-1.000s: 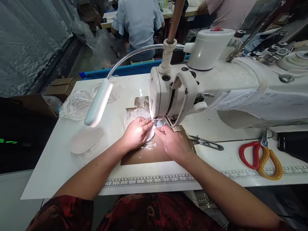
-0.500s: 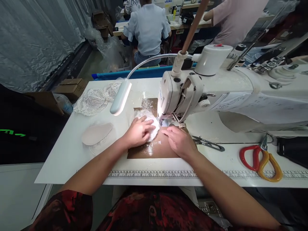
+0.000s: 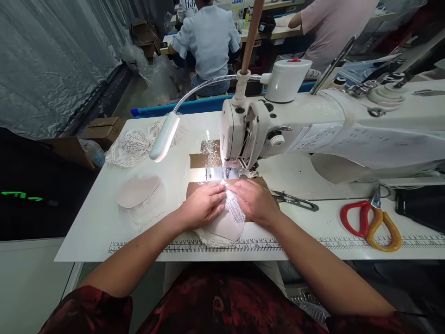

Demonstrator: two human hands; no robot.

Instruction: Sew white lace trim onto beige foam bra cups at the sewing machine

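Over the ruler strip, the lace-edged piece lies with its long axis near to far. Left hand and right hand, equally close, pinch its far end with bent fingers, just nearer than the presser foot.

White lace, red-and-yellow scissors

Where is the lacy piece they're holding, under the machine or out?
Mostly out: the lacy piece lies in front, over the ruler. Whether its tip is underneath, I cannot tell.
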